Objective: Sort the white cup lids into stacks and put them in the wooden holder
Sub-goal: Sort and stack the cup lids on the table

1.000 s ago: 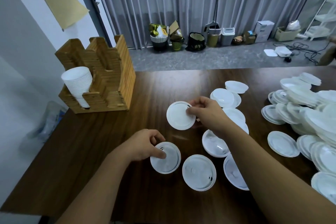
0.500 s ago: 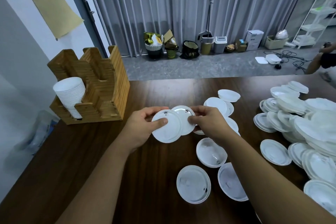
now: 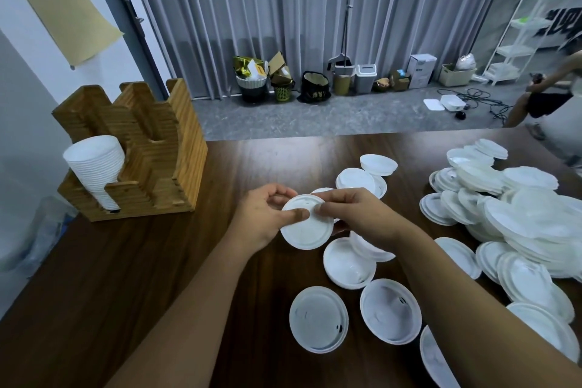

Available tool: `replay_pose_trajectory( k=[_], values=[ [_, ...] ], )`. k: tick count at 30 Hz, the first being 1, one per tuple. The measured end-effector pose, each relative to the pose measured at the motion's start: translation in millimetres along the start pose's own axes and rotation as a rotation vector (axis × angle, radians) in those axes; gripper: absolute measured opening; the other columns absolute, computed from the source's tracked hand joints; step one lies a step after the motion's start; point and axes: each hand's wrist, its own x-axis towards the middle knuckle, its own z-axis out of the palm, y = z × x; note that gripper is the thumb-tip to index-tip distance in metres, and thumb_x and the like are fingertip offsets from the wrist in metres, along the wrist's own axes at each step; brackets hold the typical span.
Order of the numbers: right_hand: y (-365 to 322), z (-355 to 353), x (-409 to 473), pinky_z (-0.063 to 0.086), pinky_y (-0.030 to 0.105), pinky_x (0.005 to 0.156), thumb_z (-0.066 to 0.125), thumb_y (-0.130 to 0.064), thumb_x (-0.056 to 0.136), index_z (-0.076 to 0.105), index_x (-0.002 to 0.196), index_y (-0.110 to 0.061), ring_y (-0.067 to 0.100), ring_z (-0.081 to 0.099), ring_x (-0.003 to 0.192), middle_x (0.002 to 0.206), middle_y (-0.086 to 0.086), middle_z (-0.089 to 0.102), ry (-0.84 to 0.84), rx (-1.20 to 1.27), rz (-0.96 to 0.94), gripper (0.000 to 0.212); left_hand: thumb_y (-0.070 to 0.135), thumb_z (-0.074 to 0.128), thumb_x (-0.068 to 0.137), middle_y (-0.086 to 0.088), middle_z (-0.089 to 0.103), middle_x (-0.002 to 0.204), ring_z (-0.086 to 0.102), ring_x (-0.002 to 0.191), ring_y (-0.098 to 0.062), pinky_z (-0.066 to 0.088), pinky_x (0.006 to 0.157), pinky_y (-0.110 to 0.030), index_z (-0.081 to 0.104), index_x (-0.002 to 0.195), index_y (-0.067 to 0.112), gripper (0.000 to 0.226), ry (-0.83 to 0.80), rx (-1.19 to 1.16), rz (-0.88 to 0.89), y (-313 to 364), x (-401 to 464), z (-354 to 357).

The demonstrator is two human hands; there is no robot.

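Note:
Both hands hold white cup lids (image 3: pixel 307 228) together above the dark wooden table (image 3: pixel 126 277), near its middle. My left hand (image 3: pixel 263 217) pinches the lids from the left, thumb on top. My right hand (image 3: pixel 352 213) pinches them from the right. The lids now overlap as one small stack. The wooden holder (image 3: pixel 151 151) stands at the table's back left, with a stack of white lids (image 3: pixel 96 167) in its left slot. Loose lids (image 3: pixel 318 315) lie on the table below the hands.
A big heap of white lids (image 3: pixel 519 214) covers the right side of the table. More single lids (image 3: pixel 378 164) lie behind the hands. A person (image 3: pixel 548 94) is on the floor at the far right. Bins and bags line the curtain.
The left hand lifted a lid off the table and brought it to the lid in the right hand. The two lids went from side by side to stacked, held by both hands.

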Motion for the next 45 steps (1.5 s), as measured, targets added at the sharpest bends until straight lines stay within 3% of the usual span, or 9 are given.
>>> replay_pose_trajectory(
  k=[5, 10, 14, 18, 24, 30, 36, 41, 45],
  values=[
    [9, 3, 6, 0.064, 0.047, 0.098, 0.071, -0.003, 0.101, 0.077, 0.127, -0.014, 0.026, 0.080, 0.104, 0.110, 0.007, 0.083, 0.050, -0.071, -0.002, 0.029, 0.018, 0.100, 0.074, 0.013, 0.080, 0.083, 0.076, 0.073, -0.003, 0.059, 0.061, -0.019, 0.077, 0.100, 0.018, 0.035, -0.022, -0.039, -0.008, 3, -2, 3],
    [11, 5, 8, 0.068, 0.039, 0.084, 0.072, 0.001, 0.098, 0.078, 0.124, -0.016, 0.025, 0.080, 0.101, 0.109, 0.006, 0.082, 0.164, -0.085, 0.004, 0.032, 0.048, 0.096, 0.075, 0.015, 0.079, 0.096, 0.076, 0.090, -0.006, 0.059, 0.064, -0.020, 0.070, 0.109, 0.035, 0.045, -0.061, 0.093, -0.070, 0, -10, -2],
    [12, 2, 6, 0.062, 0.023, 0.061, 0.068, 0.005, 0.097, 0.078, 0.122, -0.015, 0.019, 0.076, 0.093, 0.103, 0.006, 0.079, 0.302, -0.045, 0.015, 0.033, 0.069, 0.096, 0.055, 0.015, 0.075, 0.104, 0.072, 0.097, -0.006, 0.059, 0.074, -0.027, 0.070, 0.107, 0.041, 0.064, -0.382, 0.367, -0.237, -11, -26, -6],
    [18, 0, 4, 0.064, 0.027, 0.065, 0.068, 0.004, 0.097, 0.076, 0.126, -0.011, 0.021, 0.076, 0.095, 0.103, 0.004, 0.079, 0.359, 0.009, 0.030, 0.034, 0.063, 0.096, 0.058, 0.014, 0.077, 0.093, 0.075, 0.088, -0.007, 0.065, 0.073, -0.029, 0.076, 0.097, 0.038, 0.051, -0.591, 0.497, -0.287, -24, -43, 11],
    [22, -3, 3, 0.066, 0.031, 0.069, 0.072, 0.003, 0.094, 0.076, 0.123, -0.013, 0.023, 0.077, 0.093, 0.102, 0.011, 0.078, 0.401, 0.046, 0.020, 0.034, 0.028, 0.088, 0.086, 0.001, 0.076, 0.094, 0.075, 0.075, -0.016, 0.060, 0.059, -0.023, 0.073, 0.093, 0.026, 0.016, -0.391, 0.423, -0.272, -35, -42, -3],
    [20, -5, 2, 0.069, 0.041, 0.081, 0.074, -0.002, 0.096, 0.075, 0.125, -0.017, 0.021, 0.077, 0.100, 0.094, -0.005, 0.079, 0.458, 0.045, -0.023, 0.033, 0.005, 0.086, 0.085, -0.012, 0.076, 0.108, 0.076, 0.098, -0.029, 0.063, 0.065, -0.032, 0.069, 0.117, 0.023, 0.041, -0.228, 0.028, -0.320, -17, -34, -41],
    [20, 2, 2, 0.069, 0.047, 0.085, 0.075, -0.003, 0.095, 0.077, 0.122, -0.019, 0.023, 0.079, 0.100, 0.102, 0.002, 0.081, 0.442, 0.077, -0.039, 0.032, 0.015, 0.082, 0.095, -0.006, 0.079, 0.109, 0.079, 0.096, -0.022, 0.064, 0.066, -0.029, 0.072, 0.116, 0.020, 0.024, 0.016, -0.221, -0.246, 9, -20, -21],
    [17, -1, 0, 0.067, 0.043, 0.088, 0.075, -0.009, 0.097, 0.082, 0.118, -0.025, 0.021, 0.081, 0.100, 0.105, 0.001, 0.084, 0.303, 0.136, -0.085, 0.028, 0.030, 0.083, 0.094, 0.002, 0.073, 0.102, 0.074, 0.091, -0.018, 0.066, 0.059, -0.030, 0.067, 0.103, 0.024, 0.019, 0.158, 0.023, -0.100, 14, -11, 6],
    [18, -8, -3, 0.066, 0.039, 0.087, 0.063, -0.008, 0.101, 0.085, 0.118, -0.029, 0.025, 0.080, 0.107, 0.116, 0.003, 0.083, 0.202, 0.204, -0.070, 0.035, 0.036, 0.080, 0.093, 0.004, 0.071, 0.104, 0.072, 0.098, -0.016, 0.069, 0.077, -0.043, 0.065, 0.099, 0.025, 0.020, 0.137, 0.054, -0.112, 5, -3, 12]
  ],
)
